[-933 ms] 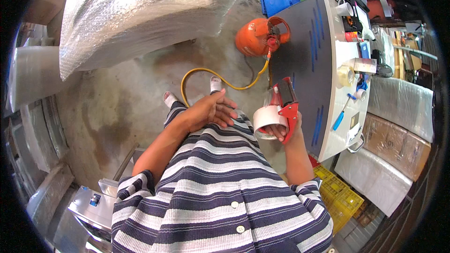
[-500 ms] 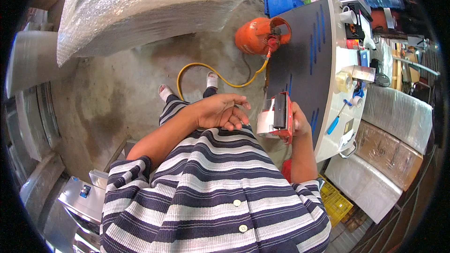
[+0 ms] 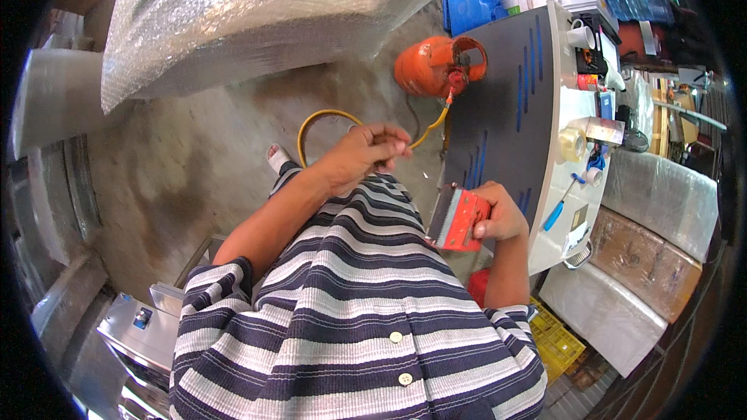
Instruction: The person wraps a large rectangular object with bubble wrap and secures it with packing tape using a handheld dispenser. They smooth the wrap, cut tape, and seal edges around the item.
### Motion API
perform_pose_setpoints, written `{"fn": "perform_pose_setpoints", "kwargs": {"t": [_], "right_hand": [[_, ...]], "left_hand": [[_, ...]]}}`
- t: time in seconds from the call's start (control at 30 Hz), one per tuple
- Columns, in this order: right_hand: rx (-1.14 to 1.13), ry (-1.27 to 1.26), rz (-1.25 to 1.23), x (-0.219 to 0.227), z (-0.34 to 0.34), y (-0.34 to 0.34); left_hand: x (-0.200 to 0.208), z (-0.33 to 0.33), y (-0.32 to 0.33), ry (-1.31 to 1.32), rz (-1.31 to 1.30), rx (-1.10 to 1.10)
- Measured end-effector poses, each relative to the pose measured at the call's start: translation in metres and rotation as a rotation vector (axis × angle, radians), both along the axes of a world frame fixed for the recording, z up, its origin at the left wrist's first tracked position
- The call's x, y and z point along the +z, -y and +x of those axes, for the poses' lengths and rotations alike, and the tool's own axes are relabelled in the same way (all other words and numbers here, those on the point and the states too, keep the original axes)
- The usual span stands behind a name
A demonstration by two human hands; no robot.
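Right hand: the right hand [image 3: 504, 214] is wrapped round a red tape dispenser [image 3: 467, 224], thumb across the near face, fingers over the back — pretty solid hold.
Tape dispenser: up off everything, just right of the striped shirt [image 3: 334, 295] and short of the table [image 3: 566, 101]; toothed edge and dark roller face left, roughly toward the other hand.
Left hand: the left hand [image 3: 362, 159] is out in front of the body, fingers half bent, thumb side up, fingertips bunched near each other. Kinda blurry, so can't tell if there's anything between them.
Gap: the two hands are apart, left one farther forward.
Yellow hose: the yellow hose [image 3: 317, 115] loops over the floor [image 3: 179, 132] behind the left hand and runs to an orange gas cylinder [image 3: 422, 68] by the table's dark side panel.
Tabletop: a clear tape roll [image 3: 572, 144], a blue-handled screwdriver [image 3: 554, 216] and a white mug [image 3: 580, 36], all sitting along it.
Far end: blue jerrycan [image 3: 476, 6], just past the table corner.
Up front: a big bubble-wrapped load [image 3: 257, 23], well clear of both hands.
Low right: yellow crate [image 3: 556, 342] — wrapped boxes [image 3: 646, 264] nearby.
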State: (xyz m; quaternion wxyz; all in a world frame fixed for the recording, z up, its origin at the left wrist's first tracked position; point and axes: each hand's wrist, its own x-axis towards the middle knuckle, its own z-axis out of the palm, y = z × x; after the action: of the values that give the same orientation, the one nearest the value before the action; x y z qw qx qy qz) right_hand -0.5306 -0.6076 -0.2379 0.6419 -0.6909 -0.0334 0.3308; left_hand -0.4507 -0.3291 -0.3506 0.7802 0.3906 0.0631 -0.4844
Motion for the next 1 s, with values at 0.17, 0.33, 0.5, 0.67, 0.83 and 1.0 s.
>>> {"fn": "perform_pose_setpoints", "kwargs": {"t": [0.17,0.33,0.5,0.67,0.83,1.0], "right_hand": [[-0.012,0.067,-0.279,0.016,-0.005,0.002],[-0.292,0.085,-0.299,0.000,-0.027,0.012],[-0.512,0.236,-0.227,-0.030,-0.036,0.006],[-0.635,0.303,-0.236,-0.051,-0.044,0.021],[-0.678,0.090,-0.008,-0.070,-0.023,0.002],[-0.718,-0.039,0.284,-0.091,0.005,-0.031]], "left_hand": [[0.055,0.046,-0.006,0.521,0.269,0.122],[0.115,0.058,0.022,1.026,0.525,0.176],[0.164,0.072,0.075,1.200,0.620,0.164],[0.187,0.087,0.110,1.145,0.730,0.213],[0.219,0.115,0.145,1.246,0.921,-0.140],[0.238,0.146,0.176,1.480,1.160,-0.475]]}}
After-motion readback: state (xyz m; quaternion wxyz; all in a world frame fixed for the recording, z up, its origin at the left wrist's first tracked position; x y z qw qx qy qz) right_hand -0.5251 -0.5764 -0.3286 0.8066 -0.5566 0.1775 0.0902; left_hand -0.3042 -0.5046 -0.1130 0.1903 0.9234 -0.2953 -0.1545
